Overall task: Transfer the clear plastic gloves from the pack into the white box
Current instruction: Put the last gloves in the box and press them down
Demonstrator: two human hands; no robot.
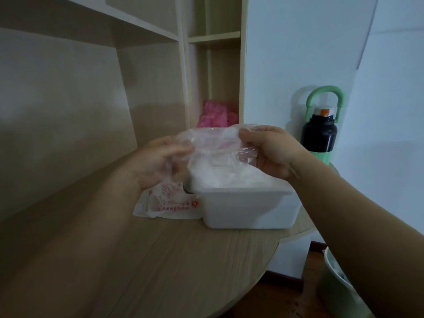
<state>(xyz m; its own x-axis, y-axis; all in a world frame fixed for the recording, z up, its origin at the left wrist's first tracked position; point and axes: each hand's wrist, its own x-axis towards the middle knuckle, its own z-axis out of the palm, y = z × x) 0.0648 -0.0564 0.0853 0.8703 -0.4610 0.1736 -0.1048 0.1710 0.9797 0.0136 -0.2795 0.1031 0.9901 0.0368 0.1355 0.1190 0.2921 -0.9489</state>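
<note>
A white box [247,210] stands on the wooden table, filled with crumpled clear plastic gloves [229,173]. Above it, a clear plastic glove [213,141] is stretched between my hands. My right hand [270,150] pinches its right edge over the box's far side. My left hand [158,159] is blurred at the glove's left edge, and its fingers seem to hold the plastic. The flattened pack [169,203], white with red print, lies on the table left of the box, partly under my left hand.
A black and green bottle [320,131] with a green handle stands against the wall right of the box. A pink bag [215,114] sits in the shelf cubby behind. A pale green bin [339,288] stands on the floor at lower right. The table's [160,260] rounded edge curves below the box.
</note>
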